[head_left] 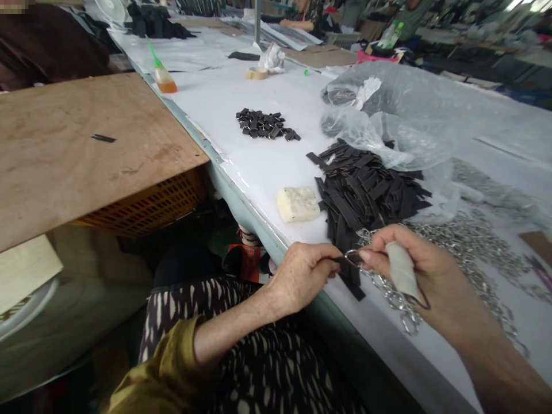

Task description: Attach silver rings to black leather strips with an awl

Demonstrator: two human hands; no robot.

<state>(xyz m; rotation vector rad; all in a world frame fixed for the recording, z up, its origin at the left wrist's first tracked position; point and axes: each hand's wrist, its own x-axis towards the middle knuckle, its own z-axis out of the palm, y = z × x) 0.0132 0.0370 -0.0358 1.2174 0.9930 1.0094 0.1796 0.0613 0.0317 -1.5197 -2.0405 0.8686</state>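
My left hand (302,274) pinches the end of a dark strip at the table's near edge. My right hand (425,276) holds a metal ring (352,257) at its fingertips, touching the strip's end. A tool with a white wrapped handle (401,268) lies across the right palm, held by the fingers. Just behind the hands is a pile of black strips (366,190). Many silver rings (468,247) spread beneath and beyond my right hand. A whitish block (298,204) sits left of the strips. Farther back lies a small heap of black pieces with rings (265,124).
Clear plastic bags (397,121) cover the right rear. A bottle with orange liquid (164,77), a tape roll (257,73) and crumpled paper (272,58) stand farther back. A wooden board (95,132) over an orange crate (146,204) is at left. Another person's arm (297,24) shows behind.
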